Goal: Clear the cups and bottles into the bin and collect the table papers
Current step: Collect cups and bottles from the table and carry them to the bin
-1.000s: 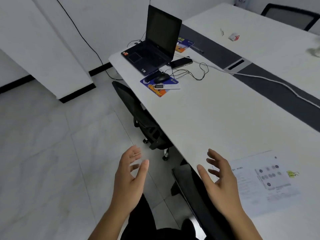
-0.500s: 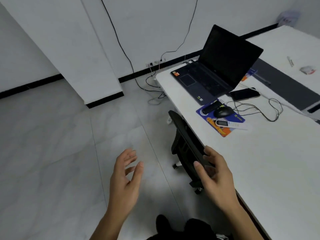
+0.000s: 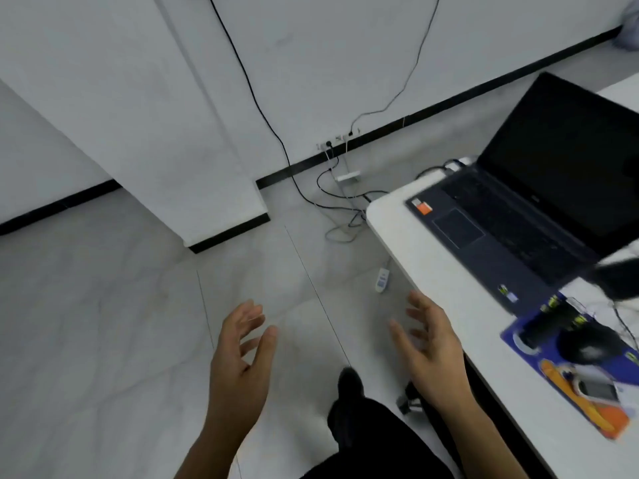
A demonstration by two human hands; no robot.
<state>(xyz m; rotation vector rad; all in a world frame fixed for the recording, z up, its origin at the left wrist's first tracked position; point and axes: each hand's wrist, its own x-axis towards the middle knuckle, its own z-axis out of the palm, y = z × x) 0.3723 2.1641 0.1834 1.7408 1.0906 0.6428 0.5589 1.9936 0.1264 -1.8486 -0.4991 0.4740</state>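
So, left hand (image 3: 238, 357): spread, empty, over the floor (image 3: 103, 340).
Right hand (image 3: 432, 354): spread, empty, beside the table (image 3: 425, 257) at right.
Cups, bottles, bin, papers: none showed; you needed to find them before reaching.

No text was legible, orange sticker (image 3: 422, 206) on the laptop (image 3: 511, 229) too blurred to read, mouse pad (image 3: 560, 378) print also smeared
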